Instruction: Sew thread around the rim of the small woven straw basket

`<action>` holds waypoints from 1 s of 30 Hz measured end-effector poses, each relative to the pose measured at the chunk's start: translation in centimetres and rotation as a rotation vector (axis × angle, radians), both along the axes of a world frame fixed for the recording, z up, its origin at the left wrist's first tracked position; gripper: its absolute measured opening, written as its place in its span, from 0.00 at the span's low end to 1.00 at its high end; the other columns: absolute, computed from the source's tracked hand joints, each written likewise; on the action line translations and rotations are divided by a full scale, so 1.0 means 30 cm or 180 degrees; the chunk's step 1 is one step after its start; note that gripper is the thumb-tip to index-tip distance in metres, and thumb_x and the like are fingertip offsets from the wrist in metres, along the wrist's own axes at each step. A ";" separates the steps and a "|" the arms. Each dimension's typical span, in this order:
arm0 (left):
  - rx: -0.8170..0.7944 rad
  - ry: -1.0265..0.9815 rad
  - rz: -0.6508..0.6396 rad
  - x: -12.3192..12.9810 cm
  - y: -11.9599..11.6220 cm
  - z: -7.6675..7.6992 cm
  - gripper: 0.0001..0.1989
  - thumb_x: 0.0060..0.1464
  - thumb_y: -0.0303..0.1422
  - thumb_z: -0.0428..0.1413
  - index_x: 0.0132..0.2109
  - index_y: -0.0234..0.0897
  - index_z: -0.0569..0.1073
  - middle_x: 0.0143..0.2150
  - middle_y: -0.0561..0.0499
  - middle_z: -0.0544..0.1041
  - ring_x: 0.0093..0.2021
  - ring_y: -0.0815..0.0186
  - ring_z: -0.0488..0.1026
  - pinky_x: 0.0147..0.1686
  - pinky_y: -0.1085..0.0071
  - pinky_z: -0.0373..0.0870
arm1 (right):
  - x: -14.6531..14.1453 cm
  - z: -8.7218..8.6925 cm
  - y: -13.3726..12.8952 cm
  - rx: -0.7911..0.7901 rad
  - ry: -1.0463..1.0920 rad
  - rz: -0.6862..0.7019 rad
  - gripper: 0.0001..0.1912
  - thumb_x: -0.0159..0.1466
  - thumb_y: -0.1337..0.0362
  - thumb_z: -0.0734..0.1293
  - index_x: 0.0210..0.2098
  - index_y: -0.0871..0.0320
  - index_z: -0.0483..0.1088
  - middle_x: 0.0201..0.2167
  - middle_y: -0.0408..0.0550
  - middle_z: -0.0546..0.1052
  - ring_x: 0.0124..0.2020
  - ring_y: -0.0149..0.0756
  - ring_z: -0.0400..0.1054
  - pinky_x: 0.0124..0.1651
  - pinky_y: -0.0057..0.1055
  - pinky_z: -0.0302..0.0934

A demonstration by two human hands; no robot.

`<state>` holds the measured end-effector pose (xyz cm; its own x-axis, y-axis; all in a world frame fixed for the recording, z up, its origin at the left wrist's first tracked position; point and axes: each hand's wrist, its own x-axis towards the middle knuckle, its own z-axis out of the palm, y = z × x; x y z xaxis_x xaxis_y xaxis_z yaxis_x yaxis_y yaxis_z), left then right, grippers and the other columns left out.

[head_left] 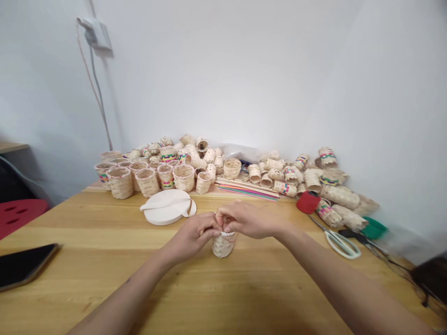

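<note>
My left hand [193, 238] and right hand [248, 219] pinch the rim of a small woven basket [223, 247]; fingers [219, 216] pressed together. A round white disc [166, 207] lies beyond them.

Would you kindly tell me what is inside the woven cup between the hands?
The left hand and right hand cover the mouth of the woven cup, so its inside cannot be seen; only a white band shows below the fingers.

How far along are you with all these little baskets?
Lots look finished: woven baskets stand and lie piled by the wall. In hand: your left hand and right hand pinch the rim of one small basket. Left: coloured strips lie flat; how many more, I can't tell.
</note>
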<state>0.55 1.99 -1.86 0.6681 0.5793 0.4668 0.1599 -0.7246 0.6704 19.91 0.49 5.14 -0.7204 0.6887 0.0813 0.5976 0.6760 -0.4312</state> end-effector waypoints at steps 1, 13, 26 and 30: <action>-0.0006 -0.0002 0.0070 0.001 0.000 0.000 0.09 0.57 0.31 0.52 0.32 0.36 0.74 0.31 0.52 0.76 0.32 0.67 0.70 0.35 0.74 0.63 | -0.002 -0.002 -0.003 0.0058 0.0012 -0.0017 0.11 0.57 0.80 0.66 0.35 0.59 0.69 0.29 0.39 0.72 0.31 0.29 0.64 0.31 0.22 0.53; -0.0704 -0.0513 0.0720 0.026 0.013 -0.015 0.11 0.53 0.36 0.52 0.29 0.35 0.74 0.24 0.53 0.71 0.25 0.68 0.65 0.27 0.75 0.60 | 0.006 -0.145 0.001 0.2502 0.0032 0.0037 0.08 0.69 0.67 0.60 0.39 0.57 0.71 0.35 0.46 0.74 0.38 0.35 0.62 0.42 0.35 0.56; -0.0809 -0.1383 0.1318 -0.005 0.038 -0.037 0.11 0.53 0.37 0.54 0.32 0.34 0.74 0.26 0.53 0.70 0.27 0.68 0.66 0.28 0.75 0.63 | -0.098 -0.171 -0.089 0.3124 0.1625 -0.0652 0.09 0.69 0.70 0.57 0.37 0.56 0.68 0.37 0.42 0.76 0.43 0.32 0.66 0.59 0.39 0.48; -0.1014 -0.1303 0.1173 0.006 0.025 -0.031 0.11 0.52 0.38 0.54 0.32 0.34 0.74 0.25 0.53 0.69 0.25 0.70 0.63 0.25 0.76 0.61 | -0.042 -0.172 -0.035 0.3028 0.1139 -0.0853 0.07 0.67 0.70 0.61 0.40 0.55 0.69 0.35 0.44 0.76 0.38 0.33 0.66 0.55 0.41 0.51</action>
<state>0.74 2.75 -2.78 0.2023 0.8897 0.4091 0.0458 -0.4259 0.9036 18.66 -0.56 -0.03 -0.3809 0.3624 0.8507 0.7204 0.6931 0.0273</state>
